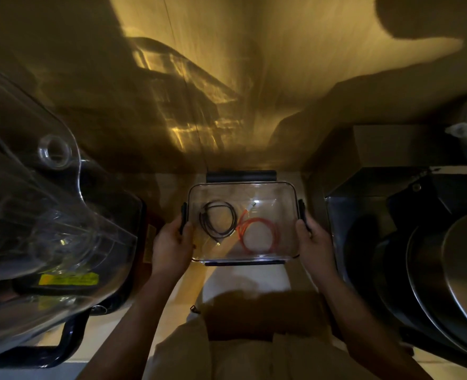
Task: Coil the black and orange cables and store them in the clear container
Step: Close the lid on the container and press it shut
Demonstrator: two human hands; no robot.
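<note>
The clear container [270, 193], rectangular with dark clips on its sides, sits in the middle of a dim wooden shelf. Inside it lie two coils side by side: the black cable [218, 221] on the left and the orange cable [259, 235] on the right, its pale plug end pointing toward the back. My left hand [172, 246] grips the container's left side at the clip. My right hand [313, 242] grips the right side the same way. Whether a lid covers the container, I cannot tell.
A large clear plastic jug [43, 215] on a black base fills the left. Stacked dark pans and a metal bowl [446, 278] crowd the right, with a brown box [396, 149] behind them. The wooden back wall is close behind the container.
</note>
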